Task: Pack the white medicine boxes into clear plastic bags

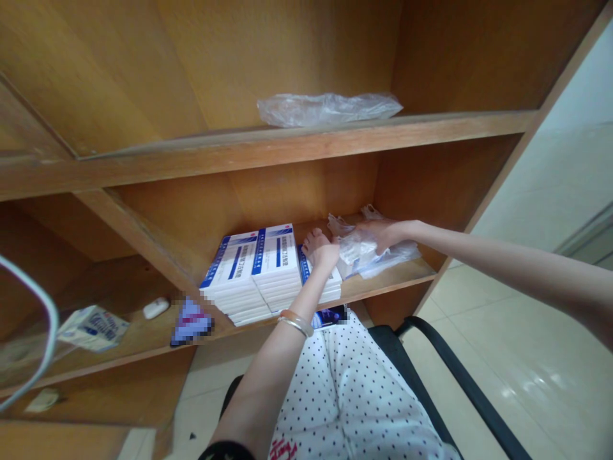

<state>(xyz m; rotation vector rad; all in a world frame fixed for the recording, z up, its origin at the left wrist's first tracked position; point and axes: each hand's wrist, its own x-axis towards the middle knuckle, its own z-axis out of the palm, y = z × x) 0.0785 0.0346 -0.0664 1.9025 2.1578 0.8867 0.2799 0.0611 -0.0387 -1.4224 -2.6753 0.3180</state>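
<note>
Toward the right end of the lower shelf, a clear plastic bag lay crumpled, with something white showing inside it. The right hand was upon this bag, its fingers mostly hidden by the plastic, so it could not be told whether they gripped it. Just beside, the left hand was over a third stack of booklets, its fingers loosely bent; whether they held a booklet was not visible.

Farther left, two higher stacks of booklets stood side by side, rather neatly squared, near the front edge of the shelf. By my judgement, these two were already arranged, while the third was lower, and the bag was not yet put in order; the work seemed partly done.

Between the bag and the right wall only a narrow strip of board showed, so sideways room was small. Above the stacks, the height up to the upper shelf gave more room for the hands. The front edge had no lip, and below it were the person's knees in dotted trousers.
</note>
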